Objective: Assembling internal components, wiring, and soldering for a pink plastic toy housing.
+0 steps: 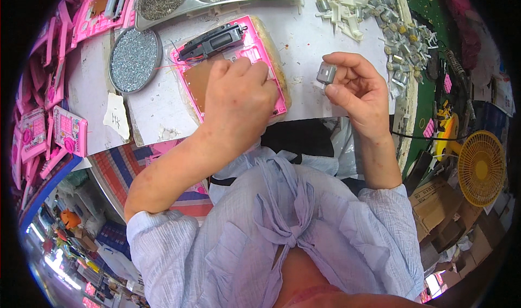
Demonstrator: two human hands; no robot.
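A flat pink plastic casing [251,26] lies on a padded block on the table in front of me. It holds a brown board [194,80] and, across its far side, a black mechanism [214,42] with thin red wires. My left hand [239,94] is over the casing with its fingers curled in; whatever they grip is hidden beneath them. Right of the casing, my right hand [355,85] is raised above the table. Its thumb and forefinger pinch a small grey block-shaped part [326,74], which looks like a little motor.
A round dish [112,75] of small screws stands left of the casing. Behind is a metal tray [217,3] of small metal parts. White plastic pieces [347,15] and grey motor-like parts [399,47] are heaped far right. Pink casings [70,129] pile up left; a yellow fan [481,168] is at right.
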